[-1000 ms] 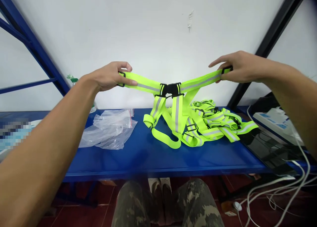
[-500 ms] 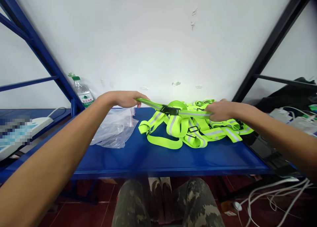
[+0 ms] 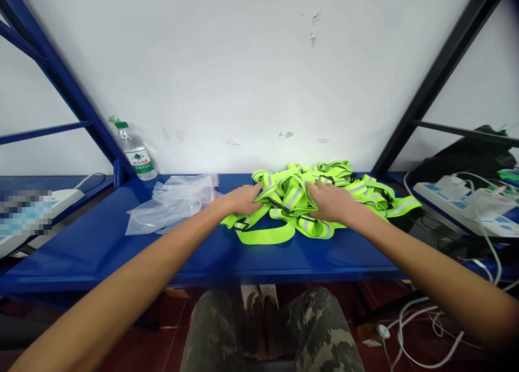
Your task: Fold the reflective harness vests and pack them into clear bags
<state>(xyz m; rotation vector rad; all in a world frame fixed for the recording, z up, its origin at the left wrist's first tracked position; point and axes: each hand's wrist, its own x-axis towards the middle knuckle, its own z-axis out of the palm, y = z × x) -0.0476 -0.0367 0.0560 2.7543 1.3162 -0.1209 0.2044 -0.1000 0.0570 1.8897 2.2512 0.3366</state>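
Note:
A heap of fluorescent yellow-green reflective harness straps with grey reflective stripes and black buckles lies on the blue steel shelf. My left hand rests on the heap's left side, fingers flat against the webbing. My right hand lies on its right side, fingers spread over the straps. Neither hand shows a clear grip. The black centre buckle is mostly hidden among the folds between my hands.
A crumpled clear plastic bag lies left of the heap. A water bottle stands at the back by the white wall. A power strip and white cables sit to the right. Blue and black shelf uprights rise on both sides.
The buckled strap, held up and stretched a second ago, has come down onto the heap. My hands have moved inward and down, and now lie on the straps.

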